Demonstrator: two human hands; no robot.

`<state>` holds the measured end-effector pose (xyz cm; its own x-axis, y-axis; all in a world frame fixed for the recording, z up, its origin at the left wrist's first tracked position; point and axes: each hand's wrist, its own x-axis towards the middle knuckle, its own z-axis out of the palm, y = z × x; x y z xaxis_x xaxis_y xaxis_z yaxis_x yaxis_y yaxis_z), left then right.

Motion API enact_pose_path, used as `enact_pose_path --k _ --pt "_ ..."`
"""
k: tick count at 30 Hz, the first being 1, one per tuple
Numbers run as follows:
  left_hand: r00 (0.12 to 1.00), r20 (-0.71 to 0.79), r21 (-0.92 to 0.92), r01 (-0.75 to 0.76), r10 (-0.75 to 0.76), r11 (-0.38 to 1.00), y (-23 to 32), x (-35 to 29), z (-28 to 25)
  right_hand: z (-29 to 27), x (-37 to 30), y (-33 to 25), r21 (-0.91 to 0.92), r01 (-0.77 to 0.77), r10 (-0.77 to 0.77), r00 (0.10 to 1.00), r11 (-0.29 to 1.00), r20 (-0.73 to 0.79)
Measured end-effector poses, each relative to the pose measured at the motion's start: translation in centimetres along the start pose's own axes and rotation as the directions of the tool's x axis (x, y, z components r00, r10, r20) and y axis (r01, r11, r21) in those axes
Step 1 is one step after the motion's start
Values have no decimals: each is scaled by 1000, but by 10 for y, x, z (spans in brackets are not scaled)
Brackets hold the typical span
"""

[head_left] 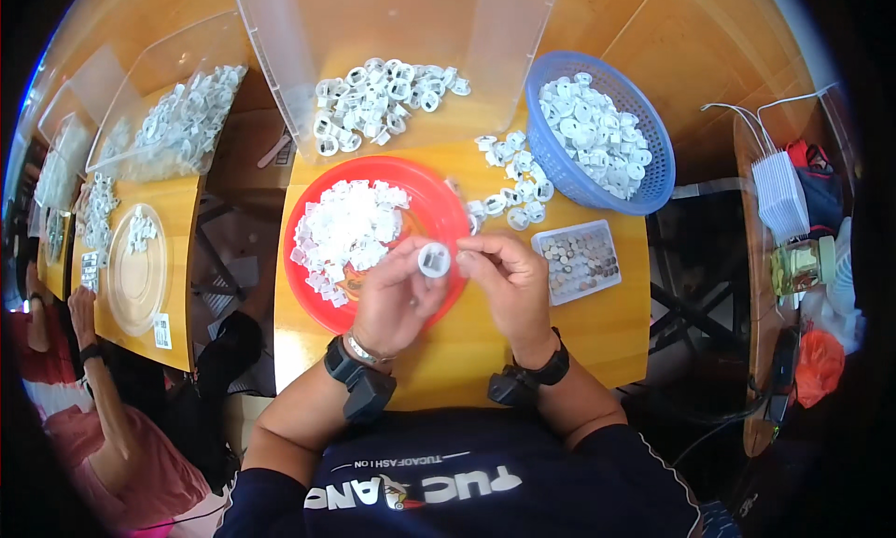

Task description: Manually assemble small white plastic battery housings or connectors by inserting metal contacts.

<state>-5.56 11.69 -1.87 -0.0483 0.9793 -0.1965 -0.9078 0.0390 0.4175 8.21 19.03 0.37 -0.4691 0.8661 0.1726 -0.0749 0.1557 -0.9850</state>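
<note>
My left hand [399, 297] holds a small round white plastic part [434, 260] with a dark, squarish middle, over the right side of a red plastic basin [301, 291]. Close beside that part, my right hand [507, 281] is closed in a pinch, thumb against forefinger; whatever lies between the fingertips is too small to make out. A heap of small white plastic pieces [345, 230] fills much of the basin. To the right of my right hand lies a shallow white tray [611, 275] of small round metallic-looking discs [574, 261].
Loose white round parts [516, 195] lie beside a blue basket [665, 160] heaped with similar parts. A clear bin [392, 25] at the back holds more. At left, another person's hand [82, 307] is near a neighbouring table [177, 258]. A side shelf [758, 370] stands at right.
</note>
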Motion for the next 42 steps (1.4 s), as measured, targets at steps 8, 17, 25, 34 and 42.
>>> enact_pose_path --k 8,17,25,34,42 --pt "998 59 66 -39 36 997 0 0 -3 -1 -2 -8 -131 154 -146 987 979 67" --pt "995 -18 245 -93 100 965 -4 -2 3 0 1 -11 -301 242 -219 970 922 109" --pt "997 -58 235 -27 42 972 -3 -2 2 -4 1 -6 -196 121 -92 984 973 150" --pt "999 -21 334 -32 41 942 -4 -4 5 -18 6 7 191 -408 336 885 893 322" --pt "999 48 365 -33 17 930 -6 -1 2 -22 12 12 227 -566 454 796 793 399"
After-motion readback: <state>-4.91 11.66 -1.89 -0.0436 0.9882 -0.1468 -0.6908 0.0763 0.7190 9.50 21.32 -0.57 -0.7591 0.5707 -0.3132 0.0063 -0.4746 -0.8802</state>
